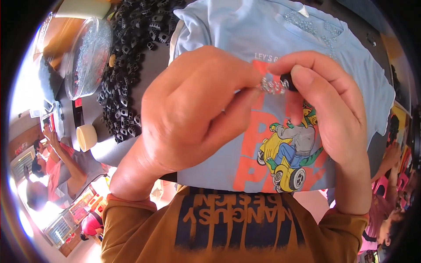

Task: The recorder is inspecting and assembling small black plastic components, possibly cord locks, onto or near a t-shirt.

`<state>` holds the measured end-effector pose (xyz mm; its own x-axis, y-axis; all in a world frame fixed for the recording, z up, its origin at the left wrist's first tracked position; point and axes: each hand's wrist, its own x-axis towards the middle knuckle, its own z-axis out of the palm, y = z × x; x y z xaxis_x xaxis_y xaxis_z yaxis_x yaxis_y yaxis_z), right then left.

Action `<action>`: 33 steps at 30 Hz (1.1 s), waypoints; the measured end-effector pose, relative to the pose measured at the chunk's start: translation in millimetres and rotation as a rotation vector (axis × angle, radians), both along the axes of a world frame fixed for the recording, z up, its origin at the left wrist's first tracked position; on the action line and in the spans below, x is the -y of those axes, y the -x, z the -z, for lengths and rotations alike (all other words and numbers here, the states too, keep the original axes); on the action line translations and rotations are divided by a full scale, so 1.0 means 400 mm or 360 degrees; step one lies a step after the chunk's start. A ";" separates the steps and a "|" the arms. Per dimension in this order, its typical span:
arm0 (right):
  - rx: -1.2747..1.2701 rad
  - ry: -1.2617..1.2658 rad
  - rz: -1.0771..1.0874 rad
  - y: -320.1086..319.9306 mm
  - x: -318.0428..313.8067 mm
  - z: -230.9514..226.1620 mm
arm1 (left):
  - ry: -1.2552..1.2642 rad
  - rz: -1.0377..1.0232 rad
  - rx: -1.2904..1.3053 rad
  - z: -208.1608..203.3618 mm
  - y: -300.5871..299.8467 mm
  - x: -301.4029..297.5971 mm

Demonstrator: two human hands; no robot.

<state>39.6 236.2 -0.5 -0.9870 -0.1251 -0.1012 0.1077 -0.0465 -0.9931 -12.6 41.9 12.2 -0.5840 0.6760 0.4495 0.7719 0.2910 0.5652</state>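
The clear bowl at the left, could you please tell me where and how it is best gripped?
I would pinch the clear bowl by its rim, coming from the near left: the raised wall gives an edge to hold, and black pieces crowd its right side. Loose beads inside suggest keeping it level.

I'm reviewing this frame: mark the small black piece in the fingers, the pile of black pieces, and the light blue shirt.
Small black piece [288,82]: head view, its exposed side.
Pile of black pieces [124,73]: head view, its middle.
Light blue shirt [243,33]: head view, plain upper cloth.
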 end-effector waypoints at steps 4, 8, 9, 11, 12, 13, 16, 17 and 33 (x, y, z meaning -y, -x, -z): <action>0.0156 0.0181 0.0014 -0.010 0.022 -0.003 | 0.0035 0.0034 -0.0080 0.008 0.002 0.003; 0.0109 0.0211 0.0027 -0.004 0.021 0.006 | 0.0008 0.0050 -0.0093 0.013 0.007 -0.002; 0.0110 0.0212 0.0023 -0.003 0.021 0.006 | -0.0028 0.0068 -0.0088 0.013 0.008 -0.003; 0.0090 0.0094 0.0099 -0.002 0.019 0.004 | -0.0029 0.0063 -0.0109 0.015 0.006 0.000; 0.0090 0.0093 0.0101 0.000 0.017 0.002 | -0.0032 0.0062 -0.0130 0.017 0.005 0.002; 0.0127 0.0127 0.0153 0.002 0.013 0.001 | -0.0032 0.0063 -0.0130 0.019 0.005 0.004; 0.0146 0.0103 0.0200 0.003 0.008 -0.002 | 0.0059 0.0131 -0.0002 0.023 0.006 0.007; 0.0128 0.0045 0.0195 0.004 0.008 -0.003 | 0.0127 0.0086 0.0126 0.024 0.005 0.005; -0.0210 -0.0129 -0.0006 -0.005 0.024 0.017 | -0.0164 0.0047 0.0601 0.028 -0.016 -0.005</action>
